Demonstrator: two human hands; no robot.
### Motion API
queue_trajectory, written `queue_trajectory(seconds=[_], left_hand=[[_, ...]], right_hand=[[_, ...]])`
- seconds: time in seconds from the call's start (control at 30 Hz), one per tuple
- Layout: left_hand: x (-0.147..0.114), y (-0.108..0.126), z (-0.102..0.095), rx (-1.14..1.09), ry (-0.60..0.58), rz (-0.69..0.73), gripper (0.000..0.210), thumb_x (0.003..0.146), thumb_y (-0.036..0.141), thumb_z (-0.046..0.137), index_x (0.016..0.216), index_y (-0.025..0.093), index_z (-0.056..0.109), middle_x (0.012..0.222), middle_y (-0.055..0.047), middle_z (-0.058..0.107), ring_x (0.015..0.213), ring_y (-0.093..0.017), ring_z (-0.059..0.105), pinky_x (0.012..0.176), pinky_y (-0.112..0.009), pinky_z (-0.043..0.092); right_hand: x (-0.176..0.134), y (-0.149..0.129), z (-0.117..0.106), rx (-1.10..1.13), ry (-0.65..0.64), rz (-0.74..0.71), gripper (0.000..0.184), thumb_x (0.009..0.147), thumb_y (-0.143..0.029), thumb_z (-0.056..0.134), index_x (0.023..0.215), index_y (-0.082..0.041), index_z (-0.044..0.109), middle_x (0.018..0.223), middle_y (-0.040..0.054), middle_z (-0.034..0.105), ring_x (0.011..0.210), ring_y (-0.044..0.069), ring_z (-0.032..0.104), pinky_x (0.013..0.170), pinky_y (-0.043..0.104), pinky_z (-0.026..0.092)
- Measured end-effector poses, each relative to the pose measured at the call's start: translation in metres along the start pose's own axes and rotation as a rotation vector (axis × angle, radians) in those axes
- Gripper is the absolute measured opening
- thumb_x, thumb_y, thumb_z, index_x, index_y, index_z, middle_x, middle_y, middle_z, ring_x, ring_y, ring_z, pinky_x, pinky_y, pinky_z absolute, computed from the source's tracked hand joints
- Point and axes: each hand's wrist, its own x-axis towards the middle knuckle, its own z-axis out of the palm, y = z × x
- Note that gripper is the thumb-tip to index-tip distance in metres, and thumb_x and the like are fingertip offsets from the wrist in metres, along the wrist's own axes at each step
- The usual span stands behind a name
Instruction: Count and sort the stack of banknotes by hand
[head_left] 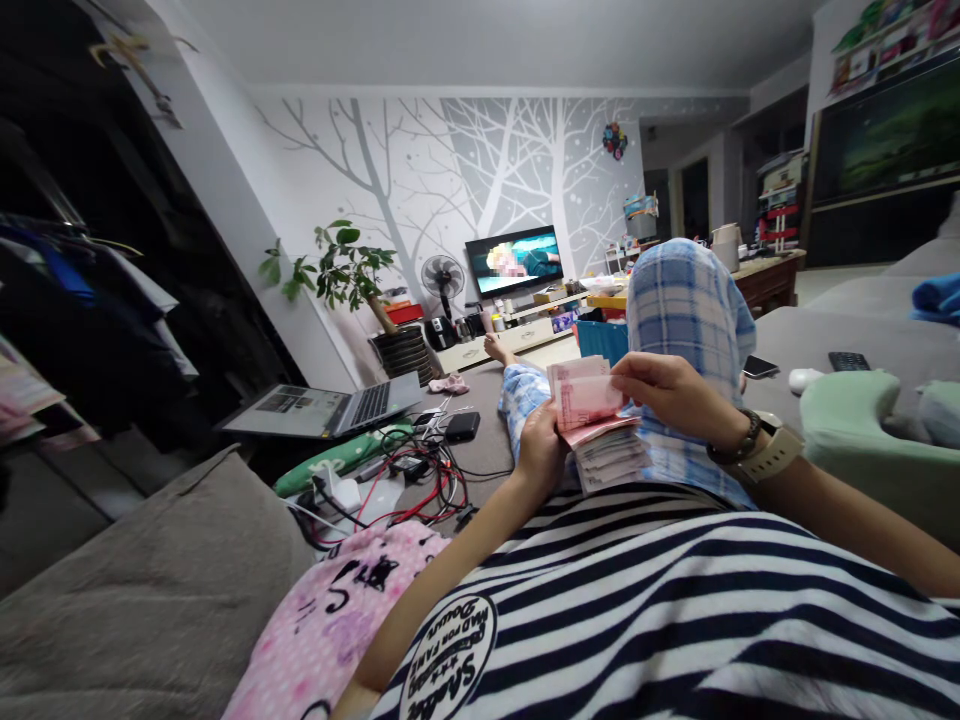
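A thick stack of pinkish-red banknotes is in front of my striped shirt, close to my raised knee in blue plaid trousers. My left hand grips the stack at its left side, fingers wrapped round it. Some notes stand up from the stack, bent away from the rest. At their upper right edge, my right hand pinches a note between thumb and fingers. A watch with a pale strap and a dark bracelet are on my right wrist.
To the left lie an open laptop, tangled cables, a black box-shaped device and a pink blanket. On the right are a phone, a remote control, a white mouse-like object and a green cushion. A television stands ahead.
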Motion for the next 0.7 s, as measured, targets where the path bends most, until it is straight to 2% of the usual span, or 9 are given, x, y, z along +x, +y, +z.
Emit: queue_trajectory(seconds=[0.1, 0.2, 0.47, 0.7], left_hand=[[0.002, -0.004, 0.000, -0.045, 0.010, -0.016, 0.019, 0.081, 0.024, 0.061, 0.063, 0.022, 0.069, 0.072, -0.007, 0.069, 0.088, -0.027, 0.062, 0.084, -0.036, 0.051], [0.005, -0.008, 0.000, -0.064, -0.029, -0.014, 0.018, 0.080, 0.024, 0.061, 0.065, 0.023, 0.069, 0.078, -0.008, 0.072, 0.095, -0.028, 0.066, 0.086, -0.037, 0.053], [0.014, -0.025, -0.001, -0.279, -0.131, -0.059, 0.013, 0.079, 0.033, 0.063, 0.074, 0.023, 0.071, 0.081, -0.009, 0.075, 0.095, -0.031, 0.070, 0.083, -0.043, 0.057], [0.010, -0.023, -0.001, -0.234, -0.095, -0.074, 0.015, 0.080, 0.032, 0.063, 0.076, 0.022, 0.073, 0.091, -0.011, 0.077, 0.101, -0.032, 0.070, 0.086, -0.044, 0.058]], right_hand=[[0.000, -0.001, -0.001, 0.009, -0.014, 0.007, 0.026, 0.095, -0.040, 0.059, 0.084, -0.019, 0.069, 0.073, 0.0016, 0.066, 0.066, 0.015, 0.056, 0.064, 0.028, 0.043], [-0.001, -0.002, -0.001, 0.030, -0.036, 0.007, 0.027, 0.095, -0.041, 0.058, 0.084, -0.019, 0.069, 0.075, 0.0027, 0.068, 0.066, 0.015, 0.056, 0.064, 0.028, 0.044], [-0.001, -0.008, -0.002, 0.051, -0.066, 0.016, 0.031, 0.095, -0.042, 0.058, 0.081, -0.018, 0.070, 0.076, 0.0037, 0.070, 0.067, 0.015, 0.055, 0.064, 0.028, 0.044], [-0.001, -0.006, -0.003, 0.068, -0.092, 0.010, 0.030, 0.095, -0.042, 0.059, 0.082, -0.018, 0.071, 0.077, 0.0040, 0.071, 0.067, 0.015, 0.056, 0.064, 0.028, 0.045]])
